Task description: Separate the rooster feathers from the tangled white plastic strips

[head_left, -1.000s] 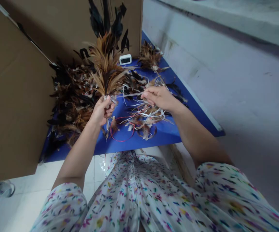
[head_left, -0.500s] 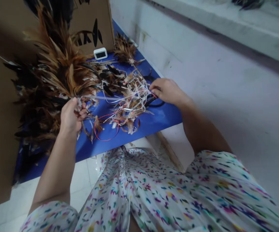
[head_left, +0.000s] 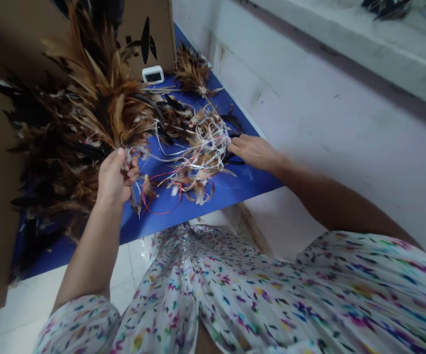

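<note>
The left hand (head_left: 115, 176) has its grip closed on the base of a brown-and-black feather bundle (head_left: 100, 93) over the left of the blue worktop (head_left: 235, 184); the right hand (head_left: 252, 151) touches a tangle of thin white ribbons (head_left: 211, 140), its grip unclear. This bundle looks gathered, whereas many loose brown-black feathers (head_left: 45, 162) lie unbundled. Brown cardboard (head_left: 164, 24) and a pale wall (head_left: 309, 118) border the worktop.

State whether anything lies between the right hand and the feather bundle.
Yes: the ribbon tangle, low over the table, lies between the right hand and the bundle in the left hand. Passing above looks possible.
</note>
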`<move>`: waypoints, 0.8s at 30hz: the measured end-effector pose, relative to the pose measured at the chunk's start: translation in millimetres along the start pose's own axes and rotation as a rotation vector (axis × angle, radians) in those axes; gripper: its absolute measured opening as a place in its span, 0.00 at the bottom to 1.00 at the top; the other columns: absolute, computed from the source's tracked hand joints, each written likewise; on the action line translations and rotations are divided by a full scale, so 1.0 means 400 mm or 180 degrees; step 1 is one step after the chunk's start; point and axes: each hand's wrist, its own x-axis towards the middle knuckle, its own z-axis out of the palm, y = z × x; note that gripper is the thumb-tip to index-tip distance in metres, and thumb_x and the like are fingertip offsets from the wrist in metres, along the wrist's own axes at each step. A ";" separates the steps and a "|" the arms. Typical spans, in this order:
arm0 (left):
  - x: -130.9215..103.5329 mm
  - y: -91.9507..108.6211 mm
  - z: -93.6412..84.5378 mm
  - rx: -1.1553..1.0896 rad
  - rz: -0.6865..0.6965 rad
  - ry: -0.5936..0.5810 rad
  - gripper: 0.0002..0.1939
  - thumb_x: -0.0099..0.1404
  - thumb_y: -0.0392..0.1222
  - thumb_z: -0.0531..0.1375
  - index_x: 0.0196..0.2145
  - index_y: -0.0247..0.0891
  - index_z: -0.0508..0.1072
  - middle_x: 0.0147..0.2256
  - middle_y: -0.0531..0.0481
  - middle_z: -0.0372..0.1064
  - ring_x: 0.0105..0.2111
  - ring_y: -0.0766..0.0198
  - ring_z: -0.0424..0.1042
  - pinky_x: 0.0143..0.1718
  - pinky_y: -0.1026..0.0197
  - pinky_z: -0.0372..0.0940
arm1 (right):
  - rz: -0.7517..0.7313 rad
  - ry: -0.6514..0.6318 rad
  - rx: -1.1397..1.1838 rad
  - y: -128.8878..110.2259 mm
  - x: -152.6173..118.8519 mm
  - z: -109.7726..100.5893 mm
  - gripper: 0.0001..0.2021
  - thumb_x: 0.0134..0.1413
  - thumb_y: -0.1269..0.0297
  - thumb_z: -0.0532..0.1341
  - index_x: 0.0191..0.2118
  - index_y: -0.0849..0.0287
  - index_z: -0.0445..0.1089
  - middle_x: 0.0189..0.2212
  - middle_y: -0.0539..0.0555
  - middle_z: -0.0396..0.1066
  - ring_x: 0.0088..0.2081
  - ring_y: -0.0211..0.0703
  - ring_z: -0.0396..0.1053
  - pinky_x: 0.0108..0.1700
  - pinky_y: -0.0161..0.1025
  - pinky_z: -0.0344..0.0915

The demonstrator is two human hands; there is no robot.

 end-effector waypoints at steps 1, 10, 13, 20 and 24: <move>-0.003 -0.004 0.001 -0.0023 0.0016 -0.0018 0.18 0.54 0.51 0.71 0.32 0.33 0.75 0.22 0.51 0.63 0.16 0.74 0.53 0.14 0.69 0.33 | -0.0042 -0.0004 0.0040 -0.001 -0.002 -0.008 0.14 0.63 0.75 0.50 0.42 0.62 0.73 0.41 0.64 0.74 0.41 0.51 0.68 0.41 0.43 0.59; -0.002 -0.012 -0.020 -0.0097 0.0173 0.0031 0.23 0.51 0.55 0.72 0.34 0.32 0.74 0.23 0.53 0.63 0.16 0.75 0.54 0.14 0.70 0.34 | -0.1506 0.0231 0.1376 -0.296 -0.034 -0.042 0.15 0.67 0.73 0.52 0.52 0.62 0.71 0.46 0.59 0.75 0.48 0.45 0.71 0.50 0.43 0.69; 0.001 -0.014 -0.021 -0.0130 0.0151 0.0023 0.25 0.49 0.55 0.73 0.34 0.31 0.73 0.23 0.53 0.63 0.16 0.75 0.54 0.13 0.70 0.34 | -0.1516 0.0152 0.1222 -0.355 0.013 -0.026 0.16 0.66 0.77 0.51 0.54 0.64 0.70 0.48 0.61 0.73 0.51 0.47 0.69 0.52 0.46 0.70; -0.001 -0.008 -0.039 -0.0220 0.0190 0.0101 0.20 0.54 0.52 0.70 0.34 0.31 0.74 0.22 0.52 0.63 0.15 0.74 0.55 0.12 0.71 0.36 | -0.1541 0.0004 0.1007 -0.295 0.216 -0.026 0.19 0.64 0.80 0.48 0.55 0.66 0.69 0.53 0.65 0.70 0.54 0.51 0.67 0.55 0.49 0.68; 0.003 -0.012 -0.046 -0.0302 0.0153 0.0092 0.15 0.59 0.48 0.67 0.34 0.32 0.74 0.23 0.52 0.64 0.16 0.75 0.56 0.12 0.72 0.38 | -0.1205 -0.0260 0.1575 -0.250 0.325 -0.040 0.18 0.62 0.80 0.50 0.51 0.64 0.72 0.50 0.62 0.73 0.51 0.48 0.70 0.55 0.45 0.66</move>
